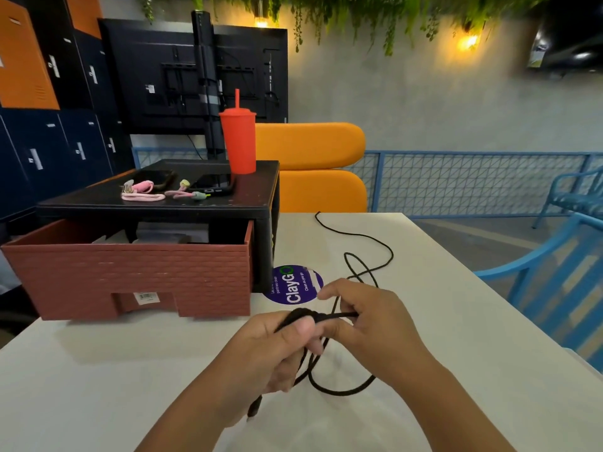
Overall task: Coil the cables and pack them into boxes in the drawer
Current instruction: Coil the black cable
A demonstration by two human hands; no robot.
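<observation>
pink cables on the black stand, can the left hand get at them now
Likely not yet: the left hand grips the black cable. The way over the open drawer to the pink cables looks free.

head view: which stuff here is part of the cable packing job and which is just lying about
Job: black cable, gripped by left hand and right hand; pink cables on the stand; open drawer.
Lying about: red tumbler, phones, round sticker.
</observation>
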